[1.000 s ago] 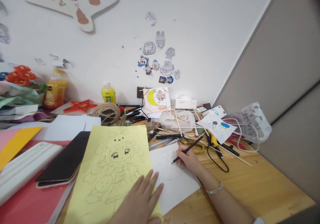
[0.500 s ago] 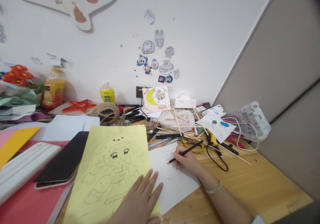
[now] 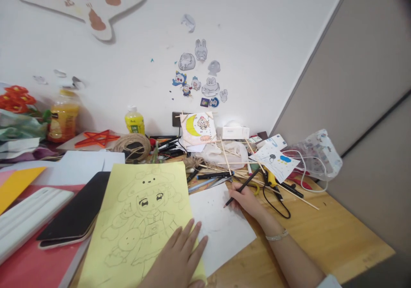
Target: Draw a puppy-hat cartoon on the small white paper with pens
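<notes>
My left hand [image 3: 181, 258] lies flat with fingers stretched out on the lower edge of a yellow sheet [image 3: 141, 219] that carries a pencil sketch of a cartoon girl. To its right lies a white sheet of paper [image 3: 218, 228]. My right hand [image 3: 245, 200] rests at that sheet's upper right corner, its fingers closed round a black pencil [image 3: 242, 188] whose tip touches the paper. A thin bracelet [image 3: 278, 235] sits on my right wrist.
A black phone [image 3: 75, 211] and a white case [image 3: 30, 215] lie left of the yellow sheet on red paper [image 3: 32, 266]. Behind are pens, wooden sticks [image 3: 237, 163], a twine roll [image 3: 131, 144], two drink bottles, small drawings, a black cable [image 3: 276, 204] and a plastic bag [image 3: 316, 155].
My right hand drew the pencil tip left across the white sheet, then back toward the sheet's upper right. My left hand stayed on the yellow sheet. The view shifted slightly.
</notes>
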A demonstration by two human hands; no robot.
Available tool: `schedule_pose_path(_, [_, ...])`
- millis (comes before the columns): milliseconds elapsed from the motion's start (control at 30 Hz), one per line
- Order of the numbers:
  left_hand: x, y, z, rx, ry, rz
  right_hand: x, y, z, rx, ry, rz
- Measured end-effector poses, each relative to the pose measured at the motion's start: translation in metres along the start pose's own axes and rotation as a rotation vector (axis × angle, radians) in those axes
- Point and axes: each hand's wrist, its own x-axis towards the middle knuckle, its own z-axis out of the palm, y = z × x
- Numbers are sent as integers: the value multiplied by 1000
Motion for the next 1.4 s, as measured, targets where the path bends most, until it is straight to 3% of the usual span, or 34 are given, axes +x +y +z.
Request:
schedule_pose_path(700, [2, -8, 15, 68, 61, 20, -2, -11, -4, -9, -19, 68])
schedule_pose_path(900, [2, -2, -4, 73, -66, -4, 2, 3, -7, -3, -38, 51])
schedule_pose_path(1000, [2, 1, -8, 49, -86, 11, 5, 8, -8, -19, -12, -40])
schedule_pose_path(1167, [3, 2, -9, 87, -55, 23, -3, -14, -11, -81, 3, -214])
schedule_pose_path(1267, [0, 5, -20, 83, -43, 37, -14, -28, -11, -124, 9, -203])
schedule_pose_path(1400, [-3, 10, -38, 62, -55, 46, -25, -27, -12, -134, 5, -142])
